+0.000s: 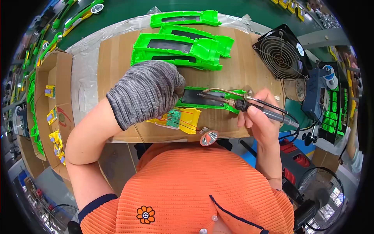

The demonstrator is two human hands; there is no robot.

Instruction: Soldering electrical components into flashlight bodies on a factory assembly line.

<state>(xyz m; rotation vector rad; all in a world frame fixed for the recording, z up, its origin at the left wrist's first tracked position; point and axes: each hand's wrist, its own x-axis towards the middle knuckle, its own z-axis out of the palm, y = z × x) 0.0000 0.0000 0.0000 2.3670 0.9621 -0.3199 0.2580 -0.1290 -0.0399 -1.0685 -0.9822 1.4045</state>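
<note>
The right hand (261, 119) grips a soldering iron (240, 104) in its fingers, tip leftward.
Its long axis slants down rightward through those fingers, the tip over a green casing (202, 106) lying nearly parallel, left of them, its left end hidden behind the gloved left hand (150, 90). That hand's fingers are hidden, their grip impossible to tell; a circuit board (173, 118) on a yellow shell (190, 120), partly covered, lies just below them.

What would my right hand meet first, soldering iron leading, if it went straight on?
The soldering iron in your right hand would probably meet the black panel in the green casing; if it clears that, your gloved left hand. Depth is unclear.
</note>
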